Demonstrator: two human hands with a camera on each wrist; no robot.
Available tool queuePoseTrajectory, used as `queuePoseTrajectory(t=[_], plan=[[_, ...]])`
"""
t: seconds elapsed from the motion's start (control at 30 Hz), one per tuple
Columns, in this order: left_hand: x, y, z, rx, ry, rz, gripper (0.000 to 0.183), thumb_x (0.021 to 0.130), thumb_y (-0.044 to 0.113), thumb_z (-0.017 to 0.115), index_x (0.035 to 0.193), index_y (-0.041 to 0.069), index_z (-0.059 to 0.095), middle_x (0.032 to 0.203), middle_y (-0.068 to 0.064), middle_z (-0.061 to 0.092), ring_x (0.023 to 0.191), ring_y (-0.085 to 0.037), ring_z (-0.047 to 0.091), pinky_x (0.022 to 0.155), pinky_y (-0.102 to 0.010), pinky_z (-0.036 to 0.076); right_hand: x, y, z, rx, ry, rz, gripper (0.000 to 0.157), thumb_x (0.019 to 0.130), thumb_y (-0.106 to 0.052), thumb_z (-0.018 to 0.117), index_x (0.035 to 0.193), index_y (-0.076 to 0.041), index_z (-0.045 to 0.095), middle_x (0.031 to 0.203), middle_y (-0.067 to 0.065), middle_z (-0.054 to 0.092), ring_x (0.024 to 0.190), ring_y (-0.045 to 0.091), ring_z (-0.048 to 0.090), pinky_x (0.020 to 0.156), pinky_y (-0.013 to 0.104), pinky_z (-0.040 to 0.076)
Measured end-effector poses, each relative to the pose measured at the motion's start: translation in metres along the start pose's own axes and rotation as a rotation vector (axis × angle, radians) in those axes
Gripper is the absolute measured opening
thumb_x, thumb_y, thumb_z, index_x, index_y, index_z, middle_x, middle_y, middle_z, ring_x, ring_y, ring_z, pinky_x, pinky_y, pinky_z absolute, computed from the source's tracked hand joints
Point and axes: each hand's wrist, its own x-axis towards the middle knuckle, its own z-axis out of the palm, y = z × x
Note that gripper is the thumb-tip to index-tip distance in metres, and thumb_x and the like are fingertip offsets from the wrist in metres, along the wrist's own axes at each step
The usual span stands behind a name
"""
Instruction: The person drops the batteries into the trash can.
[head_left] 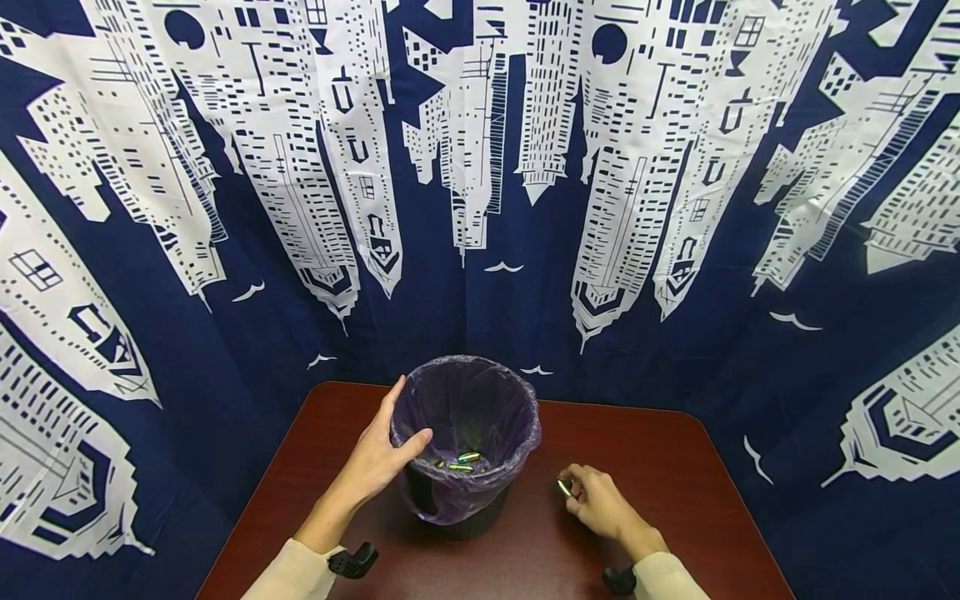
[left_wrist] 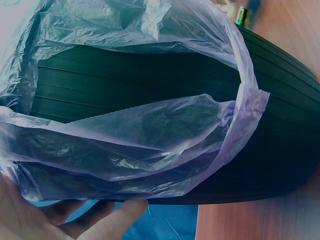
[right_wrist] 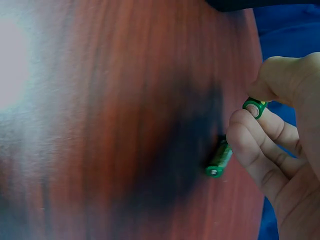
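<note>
A dark trash bin (head_left: 472, 527) lined with a thin purple plastic bag (head_left: 517, 454) stands upright on the table. My left hand (head_left: 382, 454) holds its left rim, thumb over the edge and fingers along the outside. Inside the bag lie several small green-gold batteries (head_left: 468, 457). To the right of the bin, my right hand (head_left: 600, 502) pinches a green battery (right_wrist: 254, 108) between thumb and fingertips, above the tabletop. Just below those fingers, in the right wrist view, a second green battery (right_wrist: 219, 161) lies on the table, partly hidden by them.
The reddish-brown table (head_left: 660, 450) has rounded far corners. A navy curtain (head_left: 465, 325) printed with white buildings hangs close behind the table and along both sides. Black wrist cameras, such as the left one (head_left: 354, 561), sit at both cuffs.
</note>
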Motion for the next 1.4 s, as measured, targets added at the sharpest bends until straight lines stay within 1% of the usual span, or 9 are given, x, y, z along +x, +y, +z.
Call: queuePoseTrajectory(t=[0.17,0.23,0.53,0.63,0.9,1.03,1.13,1.27,1.4], plan=[[0.0,0.001,0.001,0.008,0.008,0.014,0.104,0.106,0.042,0.082,0.188,0.026,0.021,0.195,-0.016,0.027,0.177,-0.053,0.033,0.137,-0.086,0.026,0.006,-0.008,-0.011,-0.004,0.025,0.009,0.038,0.091,0.005,0.083,0.127,-0.006,0.077,0.095,0.003,0.07,0.082,0.005,0.059,0.071,0.022,0.052],[0.0,0.0,0.001,0.003,0.007,0.006,0.105,0.105,0.042,0.082,0.188,0.026,0.02,0.195,-0.015,0.027,0.177,-0.052,0.033,0.137,-0.086,0.026,0.008,-0.011,-0.015,-0.007,0.033,0.01,0.038,0.091,0.005,0.083,0.127,-0.007,0.077,0.096,0.003,0.07,0.083,0.005,0.06,0.072,0.022,0.053],[0.002,-0.001,0.001,0.002,-0.004,-0.008,0.106,0.105,0.044,0.082,0.188,0.03,0.018,0.196,-0.012,0.027,0.178,-0.05,0.032,0.138,-0.085,0.025,0.016,-0.025,-0.04,-0.02,0.073,0.001,0.038,0.092,0.006,0.084,0.128,-0.006,0.078,0.096,-0.002,0.069,0.082,0.01,0.065,0.071,0.022,0.057],[0.002,-0.001,0.001,0.009,-0.003,-0.01,0.106,0.105,0.045,0.082,0.188,0.03,0.018,0.196,-0.013,0.026,0.178,-0.051,0.032,0.137,-0.086,0.025,0.019,-0.031,-0.049,-0.031,0.098,-0.014,0.038,0.092,0.008,0.083,0.127,-0.005,0.079,0.097,-0.001,0.07,0.082,0.012,0.067,0.073,0.023,0.059],[0.0,0.001,0.001,0.006,0.003,-0.015,0.106,0.104,0.044,0.082,0.188,0.028,0.019,0.195,-0.013,0.027,0.177,-0.051,0.033,0.137,-0.086,0.025,0.029,-0.047,-0.073,-0.065,0.157,-0.082,0.036,0.092,0.009,0.082,0.125,-0.004,0.079,0.097,0.001,0.073,0.081,0.009,0.068,0.074,0.027,0.063],[0.0,0.0,0.001,0.008,0.004,-0.02,0.106,0.104,0.044,0.082,0.188,0.028,0.019,0.195,-0.013,0.027,0.177,-0.051,0.033,0.137,-0.086,0.026,0.036,-0.056,-0.084,-0.086,0.161,-0.115,0.034,0.092,0.007,0.082,0.125,-0.004,0.078,0.097,0.0,0.074,0.081,0.007,0.066,0.075,0.034,0.066],[-0.001,-0.001,0.001,0.005,-0.002,-0.024,0.106,0.104,0.045,0.081,0.189,0.031,0.018,0.196,-0.012,0.026,0.178,-0.051,0.032,0.138,-0.086,0.025,0.041,-0.063,-0.093,-0.097,0.168,-0.138,0.034,0.092,0.007,0.082,0.124,-0.004,0.078,0.096,-0.001,0.073,0.081,0.006,0.066,0.075,0.033,0.066],[-0.001,-0.001,0.002,0.01,0.001,-0.004,0.106,0.105,0.045,0.081,0.188,0.03,0.019,0.196,-0.013,0.026,0.178,-0.051,0.032,0.137,-0.086,0.025,0.048,-0.074,-0.105,-0.106,0.171,-0.163,0.034,0.093,0.007,0.082,0.126,-0.004,0.078,0.096,-0.002,0.072,0.081,0.005,0.065,0.074,0.026,0.062],[0.0,-0.001,0.001,0.012,0.005,0.002,0.105,0.105,0.044,0.082,0.188,0.03,0.019,0.196,-0.013,0.026,0.178,-0.051,0.032,0.137,-0.086,0.026,0.056,-0.085,-0.116,-0.121,0.168,-0.197,0.036,0.093,0.006,0.081,0.128,-0.004,0.078,0.097,-0.002,0.071,0.08,0.003,0.063,0.073,0.024,0.061]])
